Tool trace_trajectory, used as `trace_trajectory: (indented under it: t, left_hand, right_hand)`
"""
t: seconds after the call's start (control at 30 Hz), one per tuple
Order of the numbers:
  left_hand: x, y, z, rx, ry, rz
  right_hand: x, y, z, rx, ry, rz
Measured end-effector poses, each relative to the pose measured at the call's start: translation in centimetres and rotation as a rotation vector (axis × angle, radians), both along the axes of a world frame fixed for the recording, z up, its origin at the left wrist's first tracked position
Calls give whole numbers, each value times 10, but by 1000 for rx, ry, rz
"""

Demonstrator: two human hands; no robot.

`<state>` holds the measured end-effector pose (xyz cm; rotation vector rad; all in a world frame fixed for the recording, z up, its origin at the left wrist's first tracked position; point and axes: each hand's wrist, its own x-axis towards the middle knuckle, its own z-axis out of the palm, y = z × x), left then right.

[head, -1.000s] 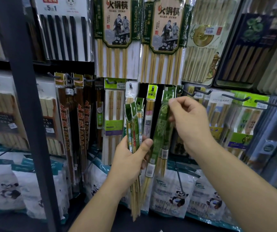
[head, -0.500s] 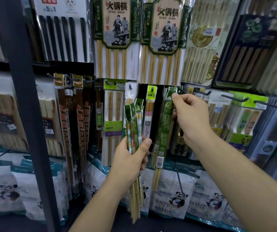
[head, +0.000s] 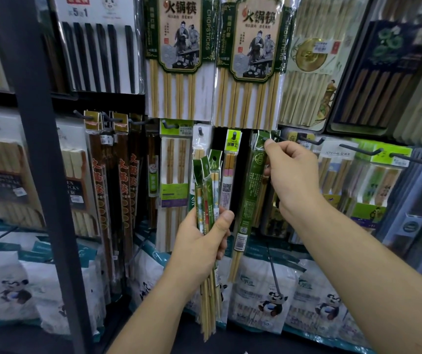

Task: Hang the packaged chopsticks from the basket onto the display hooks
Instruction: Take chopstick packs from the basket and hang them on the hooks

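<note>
At frame centre, my right grip (head: 294, 175) pinches the top of a green chopstick packet (head: 250, 195) at a display hook (head: 277, 137); my left grip (head: 199, 246) holds a bundle of packets (head: 207, 180).

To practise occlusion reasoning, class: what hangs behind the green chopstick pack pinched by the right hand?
Top edges of similar green packs show behind the green chopstick pack; everything lower is covered.

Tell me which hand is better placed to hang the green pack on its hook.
Probably the right hand: it pinches the top of the green pack up at the hooks. The left hand grips a bundle of other packs lower down.
</note>
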<state>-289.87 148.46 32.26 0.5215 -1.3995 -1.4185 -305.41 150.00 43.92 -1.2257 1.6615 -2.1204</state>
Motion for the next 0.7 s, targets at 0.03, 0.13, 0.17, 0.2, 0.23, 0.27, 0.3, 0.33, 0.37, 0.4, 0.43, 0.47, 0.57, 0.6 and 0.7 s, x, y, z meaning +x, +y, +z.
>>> trace_trajectory:
  t: [0.03,0.13,0.17,0.2,0.23,0.27,0.3,0.33,0.37,0.4,0.43,0.47,0.57,0.6,0.7]
  left_hand:
    - [0,0,0,0,-4,4]
    - [-1,0,0,-11,-1,5]
    - [0,0,-1,-10,3,1]
    - [0,0,-1,-5,3,-5]
    - [0,0,-2,0,2,-8]
    - [0,0,-2,5,4,-9]
    - [0,0,-3,8,8,-10]
    - [0,0,-4,13,13,-11]
    - [-1,0,-4,17,27,-16]
    - [-1,0,-4,16,44,-27]
    - [0,0,-3,13,58,-37]
    - [0,0,-3,11,65,-40]
    - [-1,0,-1,8,82,-24]
    - [-1,0,-1,8,89,-20]
    - [-2,3,2,7,109,-17]
  right_hand:
    - [-1,-1,0,-1,6,-7]
    - [-1,-3,-2,20,51,-28]
    - [-2,-3,-3,28,75,-38]
    - [-3,-4,-4,33,100,-50]
    - [-3,-4,-5,37,124,-63]
    - [-4,-5,-6,42,143,-76]
    - [-5,-5,-7,46,163,-87]
    - [-6,-4,-8,53,189,-102]
    - [-7,-3,-10,61,224,-117]
    - [-7,-2,-12,69,259,-131]
    - [-7,-1,-15,73,282,-143]
    - [-7,0,-18,75,285,-154]
    - [-3,7,-29,85,251,-157]
    - [1,11,-32,89,250,-125]
    - [15,21,-37,85,269,92]
